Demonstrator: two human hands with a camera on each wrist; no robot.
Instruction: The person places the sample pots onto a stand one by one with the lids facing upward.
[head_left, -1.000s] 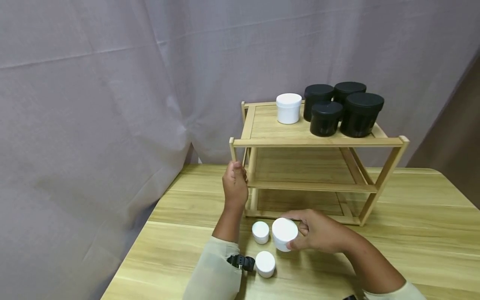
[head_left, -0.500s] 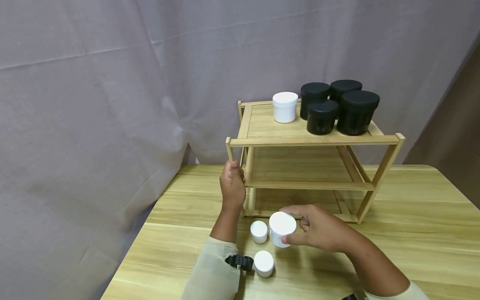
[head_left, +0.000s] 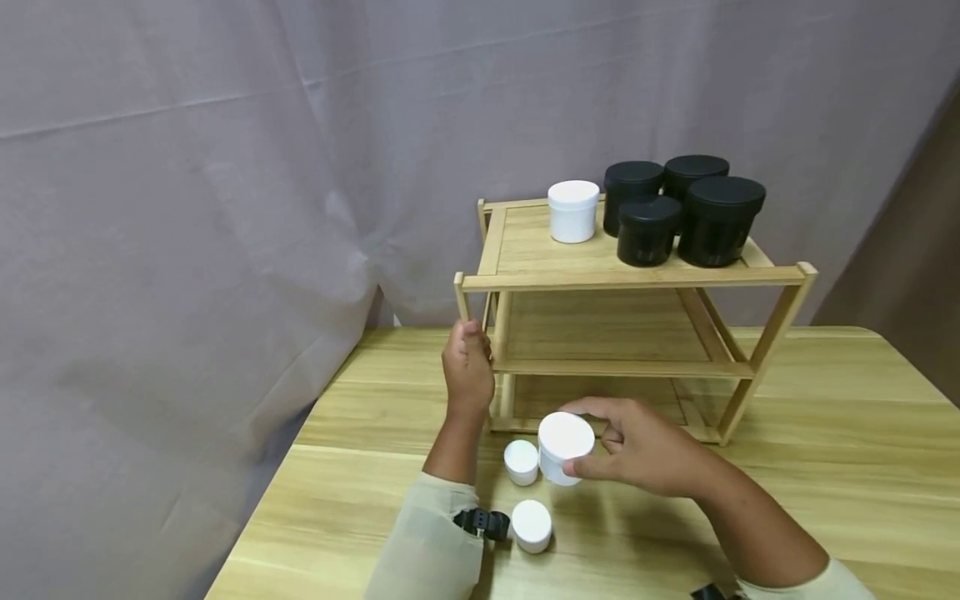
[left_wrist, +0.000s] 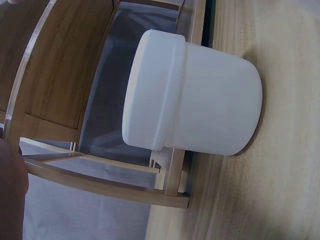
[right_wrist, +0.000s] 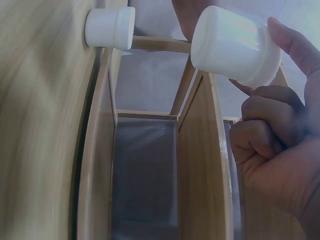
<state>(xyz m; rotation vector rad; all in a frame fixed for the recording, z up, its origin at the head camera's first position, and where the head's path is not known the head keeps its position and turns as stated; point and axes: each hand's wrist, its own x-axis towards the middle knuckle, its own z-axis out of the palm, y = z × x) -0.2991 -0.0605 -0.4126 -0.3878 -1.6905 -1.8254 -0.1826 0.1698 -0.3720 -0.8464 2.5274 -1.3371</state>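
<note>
My right hand [head_left: 645,446] pinches a white lidded jar [head_left: 564,450] between thumb and index finger, its other fingers curled. In the right wrist view this jar [right_wrist: 232,45] is off the table, tilted. My left hand [head_left: 468,367] grips the front left post of a wooden three-tier shelf [head_left: 622,369]. Two smaller white jars stand on the table: one small jar [head_left: 521,462] just left of the held one, another small jar [head_left: 532,526] nearer, beside the left wrist. A white jar [left_wrist: 195,95] fills the middle of the left wrist view.
On the shelf's top tier stand a white jar [head_left: 573,212] and several black lidded jars [head_left: 722,221]. The wooden table [head_left: 360,467] extends to both sides. A grey curtain [head_left: 225,208] hangs behind. A black strap [head_left: 482,523] circles the left wrist.
My right hand has raised the white jar slightly and moved it toward the shelf. The left hand keeps its grip on the post.
</note>
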